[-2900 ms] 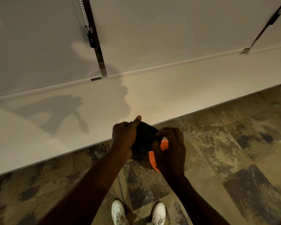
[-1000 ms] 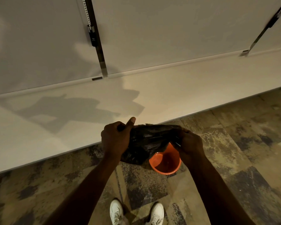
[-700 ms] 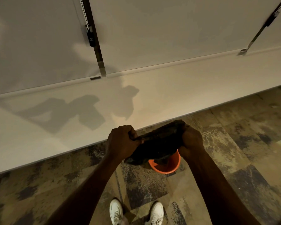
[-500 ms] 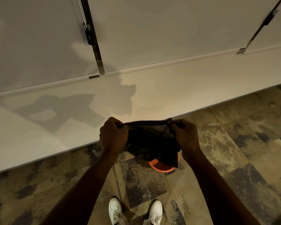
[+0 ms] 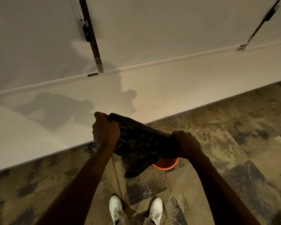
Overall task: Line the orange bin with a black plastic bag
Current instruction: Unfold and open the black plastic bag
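A black plastic bag (image 5: 141, 143) hangs stretched between both hands above the floor. My left hand (image 5: 105, 129) grips its upper left edge, held higher and nearer the wall. My right hand (image 5: 187, 144) grips the right edge, lower. The bag's loose bottom droops down to the left of the orange bin (image 5: 166, 164). Only the near rim of the bin shows below the bag and my right hand; the rest is hidden.
A white wall with a low ledge (image 5: 152, 95) runs across just behind the bin. A metal strip with a bead chain (image 5: 89, 34) hangs on the wall. The floor is mottled carpet tile (image 5: 225, 143). My white shoes (image 5: 135, 210) stand just behind the bin.
The bag went from a small bundle to being pulled wide between my hands. Since half a second ago my hands moved further apart, the right one dropping lower, and the bag covers more of the bin.
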Demonstrator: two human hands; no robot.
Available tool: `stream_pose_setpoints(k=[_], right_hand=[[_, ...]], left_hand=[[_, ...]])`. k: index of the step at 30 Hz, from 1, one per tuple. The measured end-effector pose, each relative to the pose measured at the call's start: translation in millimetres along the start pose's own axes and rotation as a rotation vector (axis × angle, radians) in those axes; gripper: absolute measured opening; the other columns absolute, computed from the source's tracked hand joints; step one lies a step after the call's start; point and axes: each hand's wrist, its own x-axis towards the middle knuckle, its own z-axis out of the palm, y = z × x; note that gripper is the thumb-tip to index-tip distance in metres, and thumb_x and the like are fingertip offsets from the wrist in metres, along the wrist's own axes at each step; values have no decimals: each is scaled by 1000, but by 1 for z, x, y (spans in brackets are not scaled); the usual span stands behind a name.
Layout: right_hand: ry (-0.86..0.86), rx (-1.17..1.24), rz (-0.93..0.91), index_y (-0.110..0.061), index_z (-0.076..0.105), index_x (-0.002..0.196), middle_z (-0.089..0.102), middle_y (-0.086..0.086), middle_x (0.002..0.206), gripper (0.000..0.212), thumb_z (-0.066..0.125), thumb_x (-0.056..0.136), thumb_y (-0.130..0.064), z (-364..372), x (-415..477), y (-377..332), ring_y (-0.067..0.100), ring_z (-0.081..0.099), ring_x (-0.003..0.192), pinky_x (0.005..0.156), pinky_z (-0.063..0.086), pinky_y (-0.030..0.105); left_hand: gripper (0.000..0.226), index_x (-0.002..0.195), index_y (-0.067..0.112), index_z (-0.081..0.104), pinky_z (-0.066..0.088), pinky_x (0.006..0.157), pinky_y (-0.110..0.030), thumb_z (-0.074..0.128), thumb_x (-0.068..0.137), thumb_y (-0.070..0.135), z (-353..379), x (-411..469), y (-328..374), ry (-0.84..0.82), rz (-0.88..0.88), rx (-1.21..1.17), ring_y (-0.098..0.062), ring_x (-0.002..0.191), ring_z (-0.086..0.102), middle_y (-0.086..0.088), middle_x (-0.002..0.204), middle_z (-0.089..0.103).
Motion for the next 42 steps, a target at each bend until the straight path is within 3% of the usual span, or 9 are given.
stream_pose_setpoints(k=[7, 14, 17, 20, 23, 28, 32, 38, 42], right_hand=[[203, 255, 371, -20, 80, 91, 76, 4, 82, 11, 73, 82, -17, -7, 2, 18, 19, 65, 67, 64, 54, 30], [92, 1619, 559, -16, 78, 112, 74, 12, 118, 74, 100, 47, -44, 16, 15, 31, 27, 72, 105, 95, 56, 49], [190, 1632, 593, -27, 84, 93, 80, 9, 90, 29, 56, 102, -31, 3, 10, 9, 18, 74, 67, 98, 51, 49], [161, 1297, 579, -4, 72, 117, 74, 15, 98, 29, 60, 99, -23, 7, 16, 15, 25, 67, 75, 82, 58, 41], [58, 623, 432, -6, 70, 71, 63, 6, 63, 31, 71, 88, -32, 11, 14, 25, 23, 60, 56, 52, 44, 28], [78, 143, 492, -13, 55, 89, 57, 9, 89, 29, 62, 89, -41, 10, 9, 37, 33, 65, 89, 69, 42, 34], [235, 230, 621, -8, 66, 111, 69, 16, 110, 44, 62, 92, -47, 5, 10, 53, 38, 68, 105, 76, 43, 34], [36, 767, 526, -4, 66, 62, 61, 12, 62, 32, 70, 89, -20, -4, 26, 70, 25, 59, 59, 58, 43, 34], [187, 629, 455, -9, 67, 65, 62, 7, 64, 24, 63, 88, -17, -18, 38, 66, 25, 63, 65, 53, 39, 30]], left_hand=[[22, 119, 9, 50, 53, 87, -51, 49, 98, 15, -7, 8, -9, 51, -39, 48, -43, 103, 65, -19, 113, 66], [25, 91, 5, 65, 45, 70, -38, 43, 96, 16, 11, 14, -27, -195, -179, -89, -37, 85, 62, -24, 104, 68], [25, 79, 7, 58, 40, 69, -37, 46, 97, 19, 21, 9, -28, -235, -216, -151, -34, 78, 57, -21, 90, 62], [36, 67, 4, 54, 36, 67, -37, 52, 97, 24, 29, 9, -28, -253, -220, -180, -29, 70, 50, -17, 77, 56], [40, 74, -4, 62, 38, 66, -36, 60, 94, 30, 35, 11, -27, -315, -141, -132, -31, 71, 55, -21, 75, 60], [35, 93, 5, 70, 57, 80, -52, 48, 90, 31, 43, 17, -27, -174, -207, -189, -40, 89, 67, -20, 96, 71], [52, 79, 12, 64, 55, 79, -45, 34, 102, 48, 40, 11, -24, -98, 44, -34, -36, 83, 63, -15, 87, 69], [44, 73, -4, 64, 40, 67, -37, 60, 97, 33, 57, 16, -38, -485, -104, 35, -36, 77, 65, -25, 81, 67], [38, 95, 2, 70, 46, 75, -36, 52, 103, 34, 55, 8, -11, -257, 144, 42, -33, 88, 68, -19, 95, 72]])
